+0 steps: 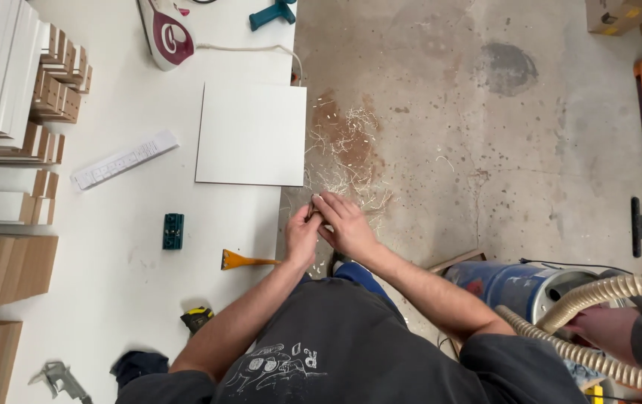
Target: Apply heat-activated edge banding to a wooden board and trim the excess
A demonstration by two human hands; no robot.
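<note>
My left hand (302, 238) and my right hand (345, 224) meet just off the right edge of the white worktable (126, 262), over the concrete floor. Both pinch a small thin item (313, 215) between their fingertips; it is too small to tell what it is. The right hand's fingers lie across the top of the left hand's fingers. An orange-handled scraper (242, 260) lies on the table just left of my left wrist. A white square panel (250, 135) lies flat at the table's edge, beyond my hands.
On the table lie a small teal jig (173, 230), a white strip (125, 159), an iron (165, 34), a tape measure (197, 318) and stacked panels (7, 90). Wood shavings (351, 150) litter the floor. At the right, another person's hand (598, 329) is beside a vacuum hose (605, 295).
</note>
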